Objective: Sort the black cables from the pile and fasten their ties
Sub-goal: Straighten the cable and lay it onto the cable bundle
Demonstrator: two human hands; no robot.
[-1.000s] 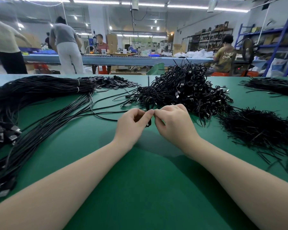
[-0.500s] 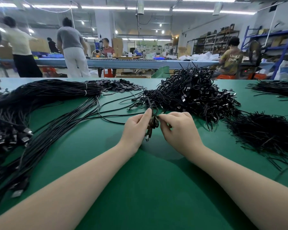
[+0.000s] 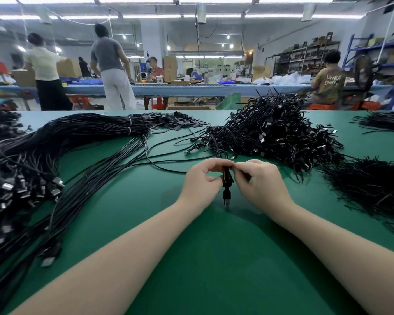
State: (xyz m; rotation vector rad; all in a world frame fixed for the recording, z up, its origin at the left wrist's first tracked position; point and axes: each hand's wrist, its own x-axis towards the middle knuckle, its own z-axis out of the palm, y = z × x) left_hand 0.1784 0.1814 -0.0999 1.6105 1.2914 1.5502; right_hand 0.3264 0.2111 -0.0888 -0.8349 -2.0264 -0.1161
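Left hand point(image 3: 201, 181): fingers curled, thumb and fingertips pinching the folded cable point(image 3: 227, 178) from its left side, above the worktop.
Right hand point(image 3: 258, 183): fingers curled too, pinching the same cable from the right; the fingertips of both hands meet at the top of the bundle.
Cable in work: one short black cable folded into a small bundle, held upright between the hands; its plug point(image 3: 227, 196) hangs down just above the green worktop point(image 3: 214, 258). Whether the tie is already closed around it, I cannot tell, the fingers hide that part.
Step, as I judge: the tie is being wrapped or twisted on this one cable.
Loose cables, left point(image 3: 55, 178): long black cables lying spread over the worktop, with plugs at the near ends; they look not yet folded or tied.
Ties, right point(image 3: 373, 187): a heap of thin black strips near the right hand; I take them for the supply of ties.
Pile, behind the hands point(image 3: 271, 133): a big heap of small folded cables. It seems to be the finished ones, but this is only my guess.
Bundle, far left point(image 3: 100, 128): a thick sheaf of long cables bound with two light bands.
Progress: many pieces look done, yet a large number of long cables is left, so the task is somewhere in the middle.
Background: other people stand and sit at a long blue table point(image 3: 191, 89).
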